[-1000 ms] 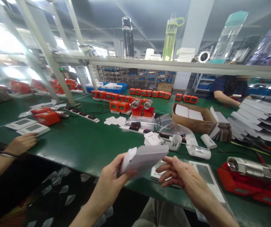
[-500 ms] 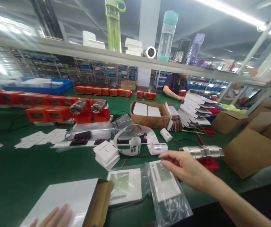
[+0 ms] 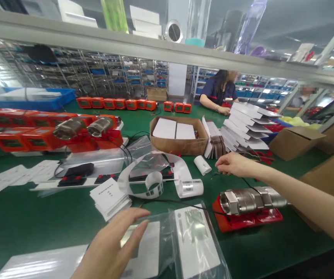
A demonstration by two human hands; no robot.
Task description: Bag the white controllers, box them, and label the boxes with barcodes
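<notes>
My left hand (image 3: 116,242) has its thumb and fingers apart, above a white device with a small screen (image 3: 146,250) in clear plastic. Beside it lies a second bagged white device (image 3: 197,242). My right hand (image 3: 233,164) is farther back with its fingers bent together, beside the end of a thin black cable (image 3: 214,175); whether anything is between them is hidden. A metal valve fitting (image 3: 245,200) on a red base (image 3: 251,221) rests below my right forearm. At the lower left, a white box (image 3: 43,263) is partly behind my left hand.
A cardboard box (image 3: 178,146) with white boxes stands mid-table. Label strip (image 3: 186,166), a small white roll (image 3: 202,165) and a stack of white booklets (image 3: 110,197) lie nearby. Orange-red devices (image 3: 43,138) line the left. A shelf (image 3: 155,50) crosses above; a co-worker (image 3: 219,93) sits behind.
My right hand has left the bagged device and moved back toward the cable. My left hand has risen from the white box and moved right, over the other device. The view has shifted down.
</notes>
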